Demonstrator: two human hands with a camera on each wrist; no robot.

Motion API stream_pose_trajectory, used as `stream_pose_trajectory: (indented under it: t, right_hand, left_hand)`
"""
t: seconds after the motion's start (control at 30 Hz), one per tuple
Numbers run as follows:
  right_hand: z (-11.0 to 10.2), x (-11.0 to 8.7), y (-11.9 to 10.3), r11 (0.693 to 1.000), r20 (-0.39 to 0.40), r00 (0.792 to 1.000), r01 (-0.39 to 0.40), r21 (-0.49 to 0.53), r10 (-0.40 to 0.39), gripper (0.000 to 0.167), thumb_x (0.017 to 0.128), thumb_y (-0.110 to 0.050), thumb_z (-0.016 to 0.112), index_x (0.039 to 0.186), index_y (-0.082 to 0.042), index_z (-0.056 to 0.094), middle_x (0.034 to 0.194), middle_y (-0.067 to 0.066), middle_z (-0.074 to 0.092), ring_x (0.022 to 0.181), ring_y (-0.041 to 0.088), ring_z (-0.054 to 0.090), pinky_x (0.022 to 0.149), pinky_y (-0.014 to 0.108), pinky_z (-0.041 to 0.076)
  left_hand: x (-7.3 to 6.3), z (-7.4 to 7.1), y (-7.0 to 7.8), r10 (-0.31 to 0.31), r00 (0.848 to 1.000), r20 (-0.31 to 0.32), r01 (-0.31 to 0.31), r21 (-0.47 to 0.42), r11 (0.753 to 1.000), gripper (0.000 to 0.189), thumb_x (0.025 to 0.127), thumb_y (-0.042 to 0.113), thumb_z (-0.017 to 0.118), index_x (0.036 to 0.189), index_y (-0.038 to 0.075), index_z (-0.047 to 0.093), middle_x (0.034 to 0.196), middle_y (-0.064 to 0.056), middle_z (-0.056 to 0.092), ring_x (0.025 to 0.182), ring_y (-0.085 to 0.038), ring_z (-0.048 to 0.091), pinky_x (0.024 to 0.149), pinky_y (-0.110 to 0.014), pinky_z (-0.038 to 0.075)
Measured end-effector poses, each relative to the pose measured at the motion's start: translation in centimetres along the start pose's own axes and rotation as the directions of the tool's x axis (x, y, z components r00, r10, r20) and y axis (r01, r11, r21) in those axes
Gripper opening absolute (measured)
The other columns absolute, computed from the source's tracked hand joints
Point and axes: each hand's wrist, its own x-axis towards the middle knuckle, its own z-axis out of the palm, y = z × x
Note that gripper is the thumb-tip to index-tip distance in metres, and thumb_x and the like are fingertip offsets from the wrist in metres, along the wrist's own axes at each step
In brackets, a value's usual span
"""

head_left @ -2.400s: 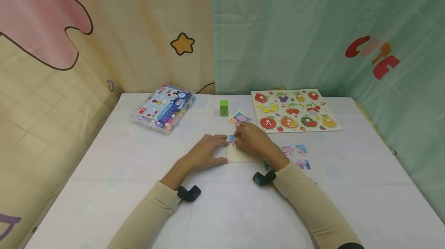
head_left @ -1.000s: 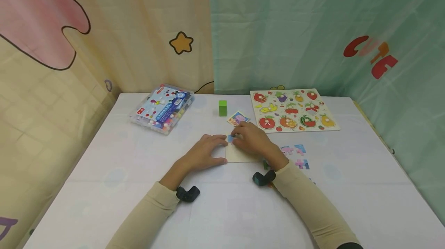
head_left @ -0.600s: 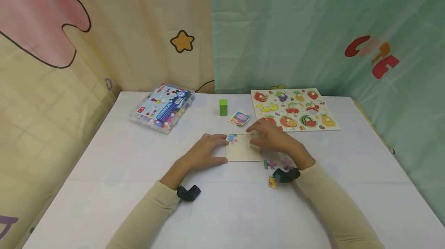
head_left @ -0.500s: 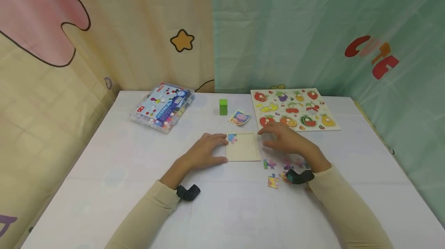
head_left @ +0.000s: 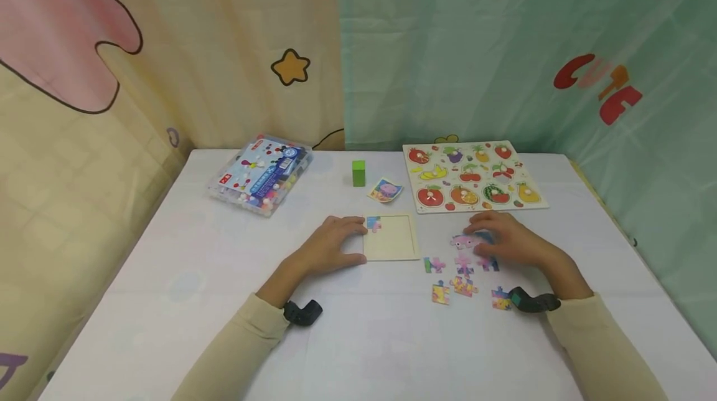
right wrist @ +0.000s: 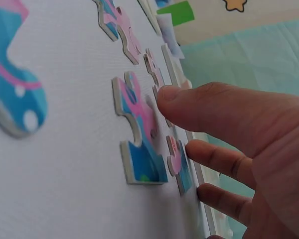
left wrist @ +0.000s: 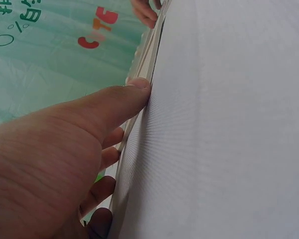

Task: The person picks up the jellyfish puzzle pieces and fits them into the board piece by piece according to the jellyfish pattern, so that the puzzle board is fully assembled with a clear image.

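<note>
A square, pale puzzle board lies mid-table, with one blue-and-pink jigsaw piece in its upper left corner. My left hand touches the board's left edge, thumb near the lower corner and fingers near the upper one. In the left wrist view the thumb lies along the board's rim. My right hand hovers over loose pieces right of the board, thumb and fingers apart, holding nothing. A pink piece with eyes sits by its fingertips. In the right wrist view a blue-and-pink piece lies close to the fingers.
Several other pieces, such as a yellow one and a green-and-pink one, lie nearby. Behind stand a green block, a small picture card, a fruit puzzle board and a clear bead box.
My right hand has let go of the corner piece and moved right, off the board, to the loose pieces. The corner piece stays on the board. My left hand has kept its place.
</note>
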Motion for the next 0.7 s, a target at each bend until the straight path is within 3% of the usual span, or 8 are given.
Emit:
stream_pose_trajectory:
  t: [0.23,0.47,0.7]
  right_hand:
    - [0.61,-0.07,0.08,1.0,-0.055,0.998,0.01,-0.019,-0.011,0.029,0.087,-0.018,0.082,0.115,-0.015,0.075,0.13,0.015,0.056,0.124,0.044,0.044,0.101,0.065,0.031]
    - [0.83,0.0,-0.23,0.997,-0.05,0.997,-0.056,-0.052,0.053,0.025,0.089,-0.023,0.081,0.113,-0.019,0.075,0.131,0.014,0.056,0.125,0.044,0.043,0.098,0.068,0.032]
    - [0.64,0.0,-0.62,0.997,-0.048,0.997,-0.063,-0.046,0.061,0.024,0.09,-0.024,0.08,0.113,-0.02,0.075,0.131,0.012,0.056,0.127,0.043,0.041,0.101,0.069,0.029]
  left_hand:
    - [0.0,0.21,-0.01,-0.002,1.0,-0.011,0.002,-0.005,1.0,0.057,0.089,0.04,0.079,0.135,0.011,0.062,0.152,-0.006,0.048,0.135,-0.028,0.042,0.11,-0.042,0.033]
    - [-0.08,0.2,0.0,0.0,1.0,-0.003,0.0,-0.021,1.0,0.057,0.089,0.04,0.078,0.135,0.011,0.062,0.152,-0.006,0.048,0.136,-0.028,0.042,0.11,-0.043,0.034]
    - [-0.04,0.11,-0.07,0.014,1.0,-0.01,-0.014,-0.01,1.0,0.056,0.089,0.04,0.078,0.134,0.01,0.063,0.151,-0.006,0.049,0.137,-0.026,0.041,0.111,-0.042,0.032]
